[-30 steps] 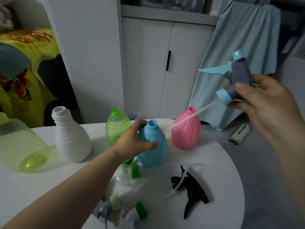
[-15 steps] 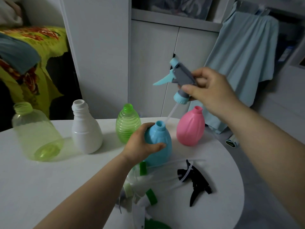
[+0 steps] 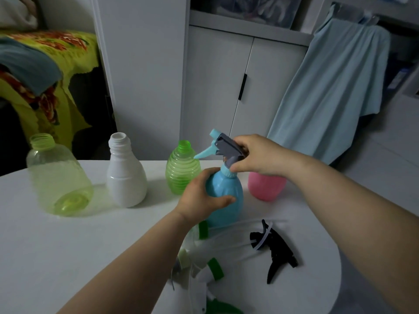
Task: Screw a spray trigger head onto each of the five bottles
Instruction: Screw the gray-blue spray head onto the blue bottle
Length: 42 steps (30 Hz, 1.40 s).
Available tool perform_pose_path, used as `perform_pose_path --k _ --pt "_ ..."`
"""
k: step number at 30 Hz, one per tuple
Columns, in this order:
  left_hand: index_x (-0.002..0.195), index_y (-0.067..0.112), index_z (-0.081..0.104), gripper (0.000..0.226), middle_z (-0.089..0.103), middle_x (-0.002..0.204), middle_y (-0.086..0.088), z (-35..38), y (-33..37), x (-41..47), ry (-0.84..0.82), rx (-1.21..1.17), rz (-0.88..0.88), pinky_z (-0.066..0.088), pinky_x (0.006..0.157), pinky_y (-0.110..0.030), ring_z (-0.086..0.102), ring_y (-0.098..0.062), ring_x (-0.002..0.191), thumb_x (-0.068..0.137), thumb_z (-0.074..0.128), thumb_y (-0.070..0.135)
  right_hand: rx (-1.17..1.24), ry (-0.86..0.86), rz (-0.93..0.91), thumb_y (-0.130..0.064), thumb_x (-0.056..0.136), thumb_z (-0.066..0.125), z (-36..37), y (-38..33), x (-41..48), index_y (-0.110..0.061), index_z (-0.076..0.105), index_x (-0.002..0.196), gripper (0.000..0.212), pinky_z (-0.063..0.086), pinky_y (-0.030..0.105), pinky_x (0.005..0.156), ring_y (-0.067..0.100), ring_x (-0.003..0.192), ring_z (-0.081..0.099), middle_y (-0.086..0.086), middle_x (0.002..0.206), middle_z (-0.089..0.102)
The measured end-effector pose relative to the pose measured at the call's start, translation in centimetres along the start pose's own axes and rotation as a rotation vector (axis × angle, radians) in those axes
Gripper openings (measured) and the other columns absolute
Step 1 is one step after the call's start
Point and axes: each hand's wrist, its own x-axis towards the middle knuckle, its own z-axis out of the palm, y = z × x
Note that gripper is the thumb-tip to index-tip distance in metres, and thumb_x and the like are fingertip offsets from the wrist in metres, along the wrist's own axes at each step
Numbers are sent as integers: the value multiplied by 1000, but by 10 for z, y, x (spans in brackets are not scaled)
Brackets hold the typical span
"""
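The blue trigger head [image 3: 224,148] sits on the blue bottle [image 3: 226,200].
My left hand [image 3: 201,198] wraps the bottle's side on the counter [image 3: 68,245]; my right hand [image 3: 256,155], just above it, pinches the head at the neck. The pink bottle [image 3: 265,189] stands just behind my right wrist.

Two arms in frame, both bare from the hand back to the picture edge. Left hand [image 3: 201,198]: forearm runs in from 7 o'clock, wrist uncovered. Right hand [image 3: 260,155]: forearm runs in from 4 o'clock, wrist likewise uncovered. Fingers on both plain. Nail detail too soft to read. Rest of person out of frame.
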Motion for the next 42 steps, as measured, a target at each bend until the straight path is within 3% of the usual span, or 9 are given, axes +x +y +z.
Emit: perform_pose_path --k 10,13,18,22,26,30,34,40,42 --pt "115 17 47 63 51 99 6 -1 -3 2 9 14 9 37 75 -15 49 -11 92 61 78 20 -219 137 66 -37 70 65 14 -9 6 -21 45 71 26 33 22 49 9 60 46 -7 67 48" --pt "115 15 47 62 51 96 7 -1 -5 2 12 10 29 34 70 -11 49 -12 90 61 78 18 103 17 132 -39 75 62 6 2 -1 -21 58 87 22 42 13 60 1 70 53 -10 78 58" --pt "113 16 48 61 51 96 7 -1 -7 3 12 5 35 35 67 -9 49 -11 90 60 79 19 528 -163 -1 0 79 56 0 25 -16 -32 54 97 37 45 4 81 -8 91 60 -13 100 63" --pt "113 15 48 62 50 93 11 0 -6 3 12 37 59 36 64 1 48 -9 87 60 79 19 370 18 21 -6 74 64 3 14 -9 -27 55 95 31 48 18 83 8 88 63 -7 90 67" --pt "113 16 48 62 49 90 14 -1 -7 3 10 39 49 34 66 -8 48 -10 88 60 79 21 269 30 24 -23 80 60 -6 -4 -5 -22 32 131 59 47 13 64 9 81 60 3 108 65" --pt "112 17 49 61 51 96 8 -1 -9 4 8 25 45 34 71 -11 49 -12 92 60 79 20 -140 2 -154 10 80 37 -25 -15 -1 -25 33 134 64 33 13 93 17 127 40 1 148 27" --pt "113 17 48 62 48 89 16 -1 -9 3 22 27 49 32 69 -9 48 -11 91 60 79 21 -653 -227 -248 3 80 45 -24 -26 3 -31 38 131 61 25 31 108 22 137 19 -3 155 6" --pt "114 15 48 63 47 88 17 -1 -7 3 22 35 54 33 67 -7 48 -10 90 60 79 20 -828 -238 -202 -18 78 60 -28 -26 9 -17 61 108 30 28 29 100 25 131 29 3 146 33" --pt "115 15 47 63 48 92 11 -1 -7 3 21 38 56 33 69 -9 48 -11 91 60 79 20 -708 -241 -146 -25 77 61 -24 -27 8 -14 64 93 19 38 27 70 17 88 54 -5 96 63"
